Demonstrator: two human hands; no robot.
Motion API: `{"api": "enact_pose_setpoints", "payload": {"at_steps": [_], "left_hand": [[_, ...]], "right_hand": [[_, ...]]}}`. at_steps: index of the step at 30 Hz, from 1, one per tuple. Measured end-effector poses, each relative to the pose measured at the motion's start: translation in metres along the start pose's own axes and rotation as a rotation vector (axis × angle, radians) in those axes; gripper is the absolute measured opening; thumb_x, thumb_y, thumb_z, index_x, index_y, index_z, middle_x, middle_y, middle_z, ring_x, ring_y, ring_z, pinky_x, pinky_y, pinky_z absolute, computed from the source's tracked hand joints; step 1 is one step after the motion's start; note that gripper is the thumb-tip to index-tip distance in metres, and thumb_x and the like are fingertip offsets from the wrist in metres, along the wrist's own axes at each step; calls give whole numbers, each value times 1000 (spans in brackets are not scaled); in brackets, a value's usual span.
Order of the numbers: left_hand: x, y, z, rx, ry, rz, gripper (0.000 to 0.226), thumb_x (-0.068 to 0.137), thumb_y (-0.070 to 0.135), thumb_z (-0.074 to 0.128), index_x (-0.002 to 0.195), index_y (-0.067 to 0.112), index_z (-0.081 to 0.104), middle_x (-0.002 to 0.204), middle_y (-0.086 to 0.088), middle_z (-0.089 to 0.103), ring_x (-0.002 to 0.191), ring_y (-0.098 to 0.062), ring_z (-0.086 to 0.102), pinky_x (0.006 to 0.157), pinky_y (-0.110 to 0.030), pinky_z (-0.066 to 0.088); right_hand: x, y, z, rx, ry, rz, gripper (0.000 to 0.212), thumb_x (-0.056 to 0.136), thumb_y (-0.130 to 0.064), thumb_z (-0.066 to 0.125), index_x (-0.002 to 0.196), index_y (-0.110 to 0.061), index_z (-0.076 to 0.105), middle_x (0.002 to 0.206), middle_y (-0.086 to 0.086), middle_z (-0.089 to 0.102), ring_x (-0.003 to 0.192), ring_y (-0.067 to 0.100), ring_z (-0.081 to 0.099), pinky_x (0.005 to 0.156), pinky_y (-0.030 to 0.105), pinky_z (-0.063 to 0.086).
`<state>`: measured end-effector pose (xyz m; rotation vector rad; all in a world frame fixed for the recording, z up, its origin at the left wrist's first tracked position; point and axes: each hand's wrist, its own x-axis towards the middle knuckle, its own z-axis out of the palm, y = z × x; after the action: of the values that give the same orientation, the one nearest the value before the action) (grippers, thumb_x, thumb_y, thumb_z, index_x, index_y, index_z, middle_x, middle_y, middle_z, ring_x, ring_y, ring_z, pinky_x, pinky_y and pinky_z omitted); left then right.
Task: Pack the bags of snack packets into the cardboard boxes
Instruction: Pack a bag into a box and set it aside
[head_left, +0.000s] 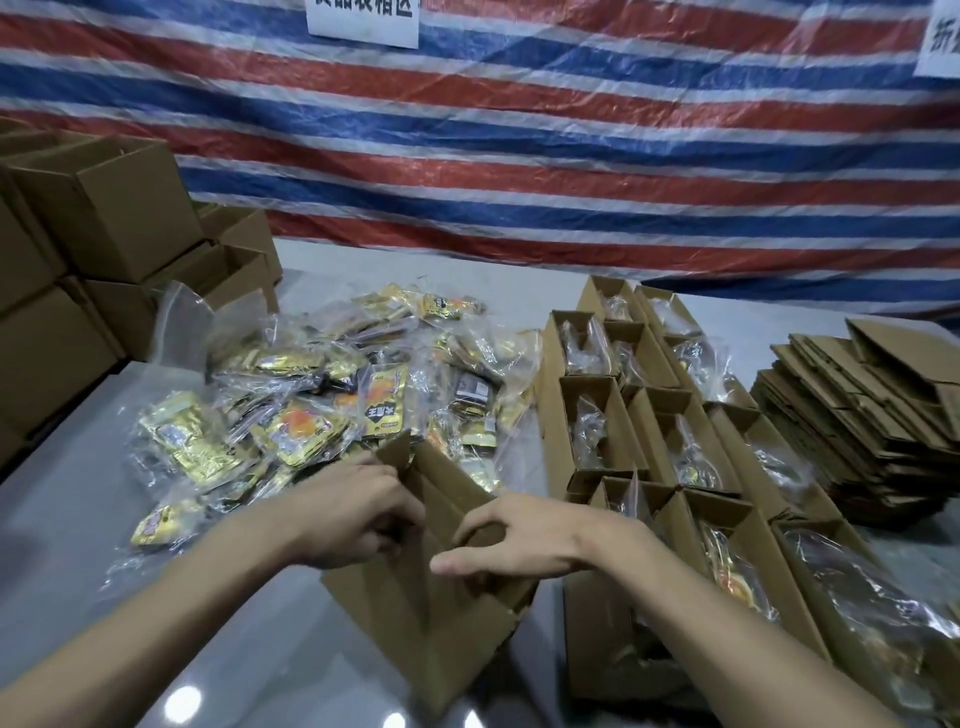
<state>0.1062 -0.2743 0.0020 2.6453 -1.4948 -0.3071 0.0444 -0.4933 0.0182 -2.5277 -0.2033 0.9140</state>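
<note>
1. Head view: both hands work on one open cardboard box (441, 561) on the table (78, 499); the left hand (353, 514) pinches its left flap, and the right hand (524, 540) curls over its right rim.
2. The box's long axis runs away from the person.
3. The pile of snack bags (332, 395) lies just beyond the box, towards the left and nearer the left hand.
4. Filled boxes (665, 415) stand to the right.

A red, white and blue striped tarp (519, 156) hangs behind the grey table (78, 493). Two white paper signs with dark characters, one (362, 21) at top centre and another (937, 39) at the top right corner, are fixed to it.
</note>
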Motion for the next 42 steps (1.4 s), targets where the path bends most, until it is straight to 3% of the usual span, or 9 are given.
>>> {"api": "enact_pose_setpoints", "payload": {"at_steps": [4, 7, 9, 12, 15, 18, 28, 33, 42], "left_hand": [[22, -18, -43, -39, 142, -5, 26, 84, 38, 72, 108, 31, 67, 107, 13, 63, 111, -7, 42, 92, -18, 25], [43, -30, -74, 0, 309, 11, 29, 79, 32, 79, 106, 29, 70, 111, 11, 61, 115, -12, 43, 102, -26, 29], [59, -36, -89, 24, 434, -9, 29, 77, 25, 81, 104, 25, 72, 117, 5, 58, 121, -17, 42, 105, -33, 32], [86, -45, -101, 55, 581, -128, 36, 82, 21, 77, 117, 26, 68, 138, -2, 48, 135, -23, 31, 115, -44, 27], [117, -45, -106, -107, 742, -257, 56, 88, 20, 68, 140, 26, 48, 154, -4, 32, 144, -24, 24, 119, -45, 21], [148, -42, -107, -287, 828, -321, 67, 87, 17, 65, 148, 19, 37, 157, -4, 28, 143, -23, 29, 117, -45, 29], [217, -67, -94, -539, 760, -309, 37, 90, 23, 61, 127, 24, 55, 132, 4, 51, 121, -19, 50, 103, -44, 42], [239, -89, -99, -620, 688, -339, 31, 94, 24, 59, 125, 25, 57, 129, 6, 55, 123, -13, 48, 105, -37, 39], [265, -134, -88, -658, 595, -222, 10, 92, 29, 60, 96, 39, 60, 109, 17, 58, 110, -4, 52, 101, -37, 42]], "right_hand": [[-6, 0, -33, -96, 185, 20, 86, 52, -97, 53, 123, -48, 54, 131, -8, 36, 123, 19, 47, 99, 39, 42], [-6, -4, -59, -47, 373, -34, 42, 65, -74, 65, 94, -44, 62, 114, -8, 41, 110, 22, 53, 95, 44, 46], [-2, -9, -77, -2, 520, -64, 23, 71, -58, 67, 74, -35, 64, 120, -5, 47, 112, 22, 55, 95, 46, 47], [8, -16, -108, -19, 702, -46, 25, 77, -51, 67, 67, -28, 67, 106, 3, 64, 89, 18, 64, 83, 38, 53], [23, -14, -148, 58, 826, 26, 37, 80, -45, 70, 65, -11, 66, 65, 2, 63, 62, 18, 59, 66, 36, 52], [47, -3, -190, 172, 912, 96, 35, 84, -42, 70, 66, -11, 71, 59, -1, 60, 61, 17, 59, 62, 34, 49], [139, 53, -296, 170, 1190, 342, 22, 84, -39, 64, 99, -23, 66, 91, 1, 64, 80, 20, 59, 66, 31, 45], [173, 72, -328, 111, 1243, 413, 13, 88, -37, 60, 87, -25, 63, 97, 3, 65, 92, 29, 62, 93, 45, 46], [242, 112, -362, 6, 1255, 470, 17, 93, -41, 56, 97, -26, 63, 98, 4, 64, 94, 28, 62, 81, 41, 39]]}}
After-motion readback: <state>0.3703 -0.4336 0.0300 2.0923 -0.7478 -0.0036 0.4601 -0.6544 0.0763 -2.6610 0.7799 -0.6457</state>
